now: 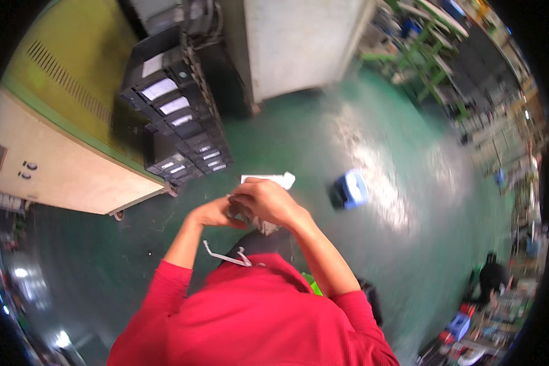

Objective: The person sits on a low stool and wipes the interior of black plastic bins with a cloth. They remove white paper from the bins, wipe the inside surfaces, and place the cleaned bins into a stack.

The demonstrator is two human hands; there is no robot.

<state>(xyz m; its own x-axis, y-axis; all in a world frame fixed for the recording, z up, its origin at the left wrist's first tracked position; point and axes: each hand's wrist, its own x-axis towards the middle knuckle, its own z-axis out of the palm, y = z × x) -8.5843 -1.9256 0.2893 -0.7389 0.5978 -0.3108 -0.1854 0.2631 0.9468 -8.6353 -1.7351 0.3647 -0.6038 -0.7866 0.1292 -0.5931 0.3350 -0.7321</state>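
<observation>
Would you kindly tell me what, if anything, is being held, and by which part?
A crumpled greyish item, too blurred to identify, appears held between the left hand and right hand; which part is gripped is hidden.

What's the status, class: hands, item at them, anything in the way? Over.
Left hand and right hand together at pale crumpled item; grip unclear. White piece just beyond. Blue object on floor at right, clear of hands.
</observation>
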